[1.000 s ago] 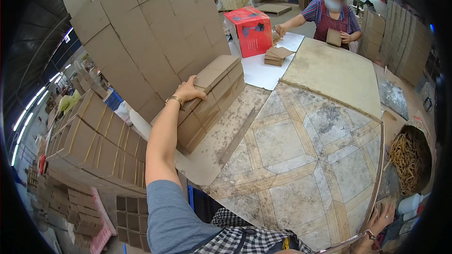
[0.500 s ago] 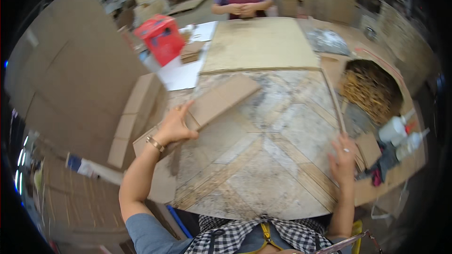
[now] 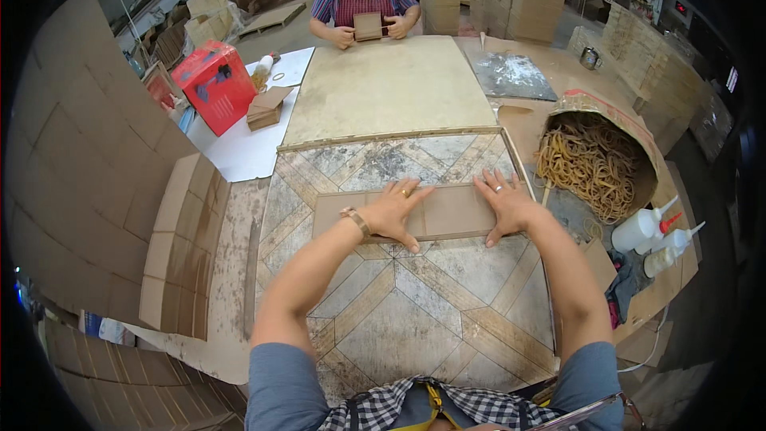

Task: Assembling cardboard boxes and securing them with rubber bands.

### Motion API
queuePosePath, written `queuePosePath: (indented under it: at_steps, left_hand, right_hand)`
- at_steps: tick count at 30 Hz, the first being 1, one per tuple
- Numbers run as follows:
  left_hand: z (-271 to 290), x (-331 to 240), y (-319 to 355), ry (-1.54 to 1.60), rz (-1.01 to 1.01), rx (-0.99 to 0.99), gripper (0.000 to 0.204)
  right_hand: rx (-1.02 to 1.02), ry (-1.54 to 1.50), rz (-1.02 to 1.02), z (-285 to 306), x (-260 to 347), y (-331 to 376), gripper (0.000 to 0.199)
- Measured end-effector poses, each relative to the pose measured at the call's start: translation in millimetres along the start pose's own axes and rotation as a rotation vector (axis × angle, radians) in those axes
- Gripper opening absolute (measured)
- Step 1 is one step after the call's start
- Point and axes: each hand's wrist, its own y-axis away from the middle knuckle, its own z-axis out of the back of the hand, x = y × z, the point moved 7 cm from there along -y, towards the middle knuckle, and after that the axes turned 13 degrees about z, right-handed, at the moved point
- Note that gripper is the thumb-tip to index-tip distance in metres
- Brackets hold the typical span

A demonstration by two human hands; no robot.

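A long row of flat brown boards lies crosswise on the patterned tabletop, with seams between its sections. My left hand spans its middle, fingers spread over the top and toward the far edge, thumb at the near edge. At the right end my right hand straddles the row in the same way, its thumb near the front edge. Both palms hide parts of the boards. A taller row of similar brown pieces stands left of the tabletop.
Across a pale board, a person holds a small square brown piece. A red box and a small brown stack are at left. A sack of rubber bands and white squeeze bottles stand at right.
The board row has gone from a slanted position at left to lying crosswise before me. My right hand has moved from the table's right edge onto it. The other person now displays a square piece.
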Motion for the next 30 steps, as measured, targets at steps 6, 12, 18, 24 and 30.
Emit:
queuePosePath:
  at_steps: [6, 12, 18, 24, 30]
  left_hand:
    - [17.4, 49.0, 51.6, -0.136, 0.207, 0.166, 0.129]
    - [32.9, 49.8, 48.0, -0.155, 0.274, 0.21, 0.108]
    - [70.7, 110.2, -30.3, -0.17, 0.205, -0.105, 0.101]
    - [68.0, 97.1, -10.9, -0.137, 0.242, 0.016, 0.102]
    - [37.1, 57.6, 42.9, -0.086, 0.221, 0.094, 0.102]
  right_hand:
    - [0.158, -0.032, 0.015, 4.6, -7.1, -17.0, 0.131]
    - [0.194, 0.0, 0.059, 13.1, -3.3, -33.1, 0.113]
    - [-0.06, 0.124, 0.056, 57.1, -76.2, -107.7, 0.111]
    - [-0.004, 0.053, 0.028, 48.2, -58.1, -92.7, 0.11]
    - [0.112, -0.016, 0.094, 21.6, -15.5, -41.5, 0.11]
